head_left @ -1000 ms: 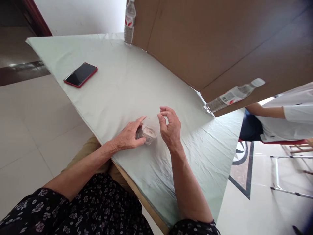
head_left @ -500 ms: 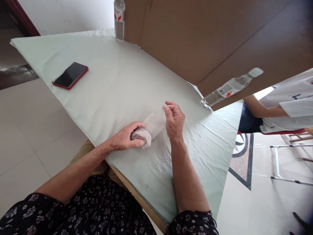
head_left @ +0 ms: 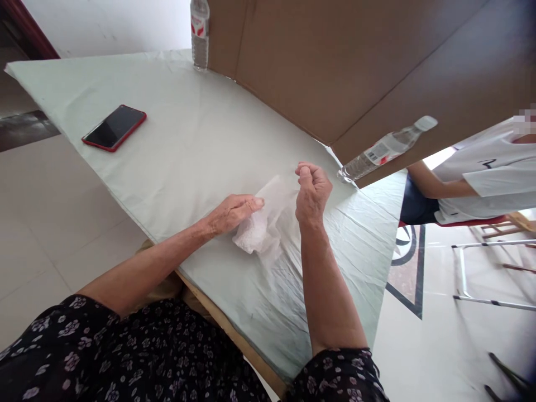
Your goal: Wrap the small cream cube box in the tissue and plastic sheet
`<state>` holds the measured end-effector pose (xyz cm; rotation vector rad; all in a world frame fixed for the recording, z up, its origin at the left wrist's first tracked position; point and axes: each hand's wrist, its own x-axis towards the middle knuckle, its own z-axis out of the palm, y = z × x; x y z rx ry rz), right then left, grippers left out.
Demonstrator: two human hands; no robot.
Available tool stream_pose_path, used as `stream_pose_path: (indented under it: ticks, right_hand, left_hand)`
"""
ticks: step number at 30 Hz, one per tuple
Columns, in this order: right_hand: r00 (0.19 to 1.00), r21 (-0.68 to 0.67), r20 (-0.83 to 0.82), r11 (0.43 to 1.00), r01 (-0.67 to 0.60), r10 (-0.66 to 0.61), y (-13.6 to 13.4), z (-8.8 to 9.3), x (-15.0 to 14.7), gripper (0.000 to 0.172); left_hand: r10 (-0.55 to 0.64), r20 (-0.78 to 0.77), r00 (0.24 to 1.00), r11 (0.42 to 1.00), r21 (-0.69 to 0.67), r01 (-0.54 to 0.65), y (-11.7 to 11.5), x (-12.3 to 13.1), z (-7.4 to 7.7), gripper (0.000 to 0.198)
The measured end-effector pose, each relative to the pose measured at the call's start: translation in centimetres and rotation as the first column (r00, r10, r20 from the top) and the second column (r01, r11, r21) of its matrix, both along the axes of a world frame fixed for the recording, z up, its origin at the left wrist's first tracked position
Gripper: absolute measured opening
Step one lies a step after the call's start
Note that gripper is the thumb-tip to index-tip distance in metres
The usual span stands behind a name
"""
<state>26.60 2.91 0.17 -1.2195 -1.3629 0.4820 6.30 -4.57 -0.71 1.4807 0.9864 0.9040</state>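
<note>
A thin, whitish, partly see-through sheet (head_left: 268, 226) hangs crumpled just over the tabletop between my two hands. Its lower part is bunched up and looks finely textured; whether it is plastic or tissue I cannot tell. My left hand (head_left: 237, 214) pinches its upper left edge between thumb and fingers. On the other side, my right hand (head_left: 313, 192) is closed with the fingertips pressed together, and the sheet's faint upper right edge runs to them. The exact grip there is hard to make out.
A pale green cloth covers the table (head_left: 167, 167). A red-cased phone (head_left: 115, 128) lies at the left. Behind stands a brown cardboard panel (head_left: 318, 67), with one clear bottle (head_left: 200, 36) at its left end and another (head_left: 387, 149) at its right. A seated person (head_left: 469, 178) is beyond the panel.
My left hand has turned over and moved up and right, from being around the bundled sheet to pinching its edge. The sheet has spread out. My right hand has moved up and right.
</note>
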Motion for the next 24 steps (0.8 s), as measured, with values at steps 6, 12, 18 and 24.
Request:
stream_pose_path:
  ticks: [6,12,18,24]
  right_hand:
    - [0.964,-0.159,0.260,0.987,-0.021,0.063,-5.0,1.3,-0.9,0.029]
    - [0.920,-0.293,0.393,0.947,0.133,-0.007,-6.0,0.0,-0.6,0.053]
    - [0.956,-0.569,0.244,0.822,0.006,0.162,-4.6,-1.9,1.6,0.064]
    - [0.951,-0.553,0.086,0.808,-0.204,0.299,-5.1,-3.1,1.2,0.047]
  left_hand:
    - [0.136,0.078,0.988,0.991,-0.033,-0.133,1.0,0.1,-0.7,0.050]
    - [0.188,0.087,0.978,0.979,-0.098,-0.179,0.7,0.4,-1.2,0.032]
    - [0.205,0.124,0.971,0.970,-0.160,-0.184,0.7,0.0,-1.5,0.042]
    - [0.299,0.040,0.953,0.947,-0.139,-0.291,0.7,-0.7,-1.7,0.042]
